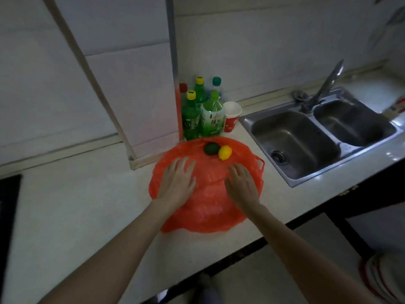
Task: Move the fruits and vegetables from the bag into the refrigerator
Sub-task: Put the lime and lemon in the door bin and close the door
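A red plastic bag [208, 207] lies flattened on the pale countertop. At its far edge rest a dark green round fruit [211, 148] and a yellow lemon [225, 152], touching each other. My left hand [177, 182] lies flat on the bag's left part with fingers spread. My right hand [242, 185] lies flat on the bag's right part, fingers straight. Neither hand holds anything. No refrigerator is in view.
Several green drink bottles [213, 117] and a red paper cup [231, 116] stand behind the bag by the wall. A steel double sink [322, 137] with a faucet [326, 84] is to the right. A black hob edge [8, 216] shows at far left.
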Tool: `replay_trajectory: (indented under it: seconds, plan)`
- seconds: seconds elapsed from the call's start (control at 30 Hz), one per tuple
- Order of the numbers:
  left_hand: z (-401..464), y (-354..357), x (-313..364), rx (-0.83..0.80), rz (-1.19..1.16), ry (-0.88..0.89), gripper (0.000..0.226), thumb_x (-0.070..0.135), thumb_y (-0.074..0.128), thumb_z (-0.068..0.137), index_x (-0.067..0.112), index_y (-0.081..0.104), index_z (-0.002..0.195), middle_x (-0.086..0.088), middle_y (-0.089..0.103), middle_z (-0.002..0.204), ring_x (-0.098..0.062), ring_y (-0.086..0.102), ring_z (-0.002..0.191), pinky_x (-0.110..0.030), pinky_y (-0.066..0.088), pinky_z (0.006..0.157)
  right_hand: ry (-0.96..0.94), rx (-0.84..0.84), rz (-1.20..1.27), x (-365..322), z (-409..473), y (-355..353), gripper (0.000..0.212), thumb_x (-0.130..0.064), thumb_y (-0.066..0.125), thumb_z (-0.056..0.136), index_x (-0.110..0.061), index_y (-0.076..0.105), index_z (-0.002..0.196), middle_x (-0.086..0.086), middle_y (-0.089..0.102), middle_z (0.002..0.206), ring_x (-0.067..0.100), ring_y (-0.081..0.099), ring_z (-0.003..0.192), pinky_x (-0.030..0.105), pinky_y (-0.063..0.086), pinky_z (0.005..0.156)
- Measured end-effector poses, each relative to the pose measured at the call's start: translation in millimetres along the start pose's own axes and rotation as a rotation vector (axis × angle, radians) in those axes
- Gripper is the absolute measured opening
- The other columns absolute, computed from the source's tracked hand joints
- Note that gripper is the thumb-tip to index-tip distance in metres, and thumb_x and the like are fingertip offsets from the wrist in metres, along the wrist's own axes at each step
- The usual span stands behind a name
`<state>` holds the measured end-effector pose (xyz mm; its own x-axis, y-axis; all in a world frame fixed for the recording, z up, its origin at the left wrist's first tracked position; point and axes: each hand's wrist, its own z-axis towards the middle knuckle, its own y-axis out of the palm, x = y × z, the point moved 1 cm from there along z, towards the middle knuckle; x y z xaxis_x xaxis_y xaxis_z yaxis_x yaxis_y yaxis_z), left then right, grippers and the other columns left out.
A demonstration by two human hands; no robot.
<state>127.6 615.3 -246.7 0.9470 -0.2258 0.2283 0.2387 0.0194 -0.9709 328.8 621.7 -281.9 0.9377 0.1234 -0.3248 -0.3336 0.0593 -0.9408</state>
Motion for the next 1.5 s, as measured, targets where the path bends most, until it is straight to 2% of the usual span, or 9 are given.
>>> replay_trajectory:
  seconds: [0.17, 0.33, 0.5, 0.73, 0.87, 1.03, 1.13, 1.27, 1.5]
  plan:
    - [28.6, 5.8, 3.2, 0.023, 0.030, -0.074, 0.051, 0.034, 0.039, 0.087, 0.012, 0.049, 0.132, -0.014, 0.050, 0.134, -0.035, 0.045, 0.124, -0.047, 0.040, 0.102, -0.059, -0.088, -0.028, 21.8, 53.5, 17.4, 0.049, -0.024, 0.050, 0.093, -0.010, 0.039, 0.138, 0.015, 0.040, 0.144, 0.032, 0.031, 0.136, 0.043, 0.030, 0.111]
    - [31.1, 16.7, -15.0, 0.024, 0.044, -0.134, 0.052, 0.035, 0.039, 0.086, 0.014, 0.046, 0.134, -0.011, 0.047, 0.137, -0.032, 0.042, 0.127, -0.047, 0.040, 0.102, -0.038, -0.167, -0.054, 31.1, 98.3, 36.4, 0.053, -0.027, 0.050, 0.093, -0.014, 0.033, 0.142, 0.013, 0.032, 0.149, 0.030, 0.024, 0.139, 0.040, 0.029, 0.110]
    - [25.4, 20.8, -26.9, 0.018, 0.045, -0.178, 0.057, 0.038, 0.029, 0.086, 0.014, 0.046, 0.134, -0.012, 0.047, 0.137, -0.032, 0.042, 0.128, -0.046, 0.040, 0.102, 0.015, -0.233, -0.046, 36.3, 123.9, 47.1, 0.055, -0.028, 0.054, 0.090, -0.016, 0.034, 0.140, 0.009, 0.031, 0.146, 0.030, 0.029, 0.133, 0.041, 0.043, 0.096]
    - [20.8, 30.1, -38.9, 0.031, 0.021, -0.236, 0.049, 0.029, 0.052, 0.089, 0.013, 0.044, 0.135, -0.012, 0.044, 0.140, -0.031, 0.040, 0.130, -0.045, 0.040, 0.101, 0.047, -0.297, -0.082, 41.0, 143.2, 62.2, 0.061, -0.028, 0.057, 0.089, -0.019, 0.029, 0.142, 0.009, 0.029, 0.145, 0.031, 0.032, 0.129, 0.040, 0.047, 0.086]
    - [25.5, 33.4, -37.9, 0.019, 0.026, -0.238, 0.049, 0.033, 0.043, 0.091, 0.014, 0.044, 0.136, -0.011, 0.043, 0.140, -0.030, 0.038, 0.130, -0.046, 0.040, 0.102, 0.038, -0.278, -0.087, 42.2, 141.8, 66.4, 0.062, -0.028, 0.062, 0.086, -0.021, 0.033, 0.140, 0.008, 0.036, 0.138, 0.030, 0.041, 0.119, 0.035, 0.048, 0.071]
    - [37.2, 40.7, -27.6, -0.012, 0.009, -0.169, 0.049, 0.030, 0.047, 0.091, 0.015, 0.042, 0.137, -0.010, 0.042, 0.141, -0.032, 0.036, 0.132, -0.046, 0.036, 0.106, 0.053, -0.205, 0.054, 40.0, 122.5, 53.4, 0.059, -0.024, 0.069, 0.078, -0.020, 0.044, 0.131, 0.006, 0.041, 0.133, 0.029, 0.044, 0.116, 0.031, 0.043, 0.064]
    - [50.8, 47.3, -18.3, -0.087, 0.012, -0.105, 0.051, 0.031, 0.042, 0.094, 0.016, 0.035, 0.142, -0.009, 0.034, 0.147, -0.031, 0.028, 0.136, -0.044, 0.029, 0.109, 0.011, -0.089, 0.146, 38.3, 101.6, 31.1, 0.057, -0.023, 0.071, 0.076, -0.019, 0.048, 0.127, 0.004, 0.044, 0.133, 0.026, 0.046, 0.116, 0.029, 0.041, 0.066]
    - [78.8, 60.0, -5.0, -0.160, 0.030, -0.010, 0.055, 0.031, 0.043, 0.093, 0.017, 0.029, 0.145, -0.008, 0.029, 0.150, -0.028, 0.023, 0.138, -0.043, 0.026, 0.109, 0.047, 0.018, 0.206, 45.5, 69.7, -0.1, 0.058, -0.020, 0.073, 0.073, -0.019, 0.051, 0.127, 0.003, 0.046, 0.134, 0.026, 0.045, 0.118, 0.030, 0.037, 0.078]
    - [131.9, 94.8, 7.6, -0.240, -0.010, 0.060, 0.066, 0.027, 0.055, 0.088, 0.017, 0.025, 0.146, -0.009, 0.026, 0.151, -0.032, 0.026, 0.136, -0.046, 0.032, 0.109, 0.163, 0.091, 0.270, 68.7, 15.5, -19.7, 0.058, -0.021, 0.072, 0.074, -0.021, 0.048, 0.127, 0.001, 0.043, 0.135, 0.023, 0.049, 0.113, 0.039, 0.052, 0.076]
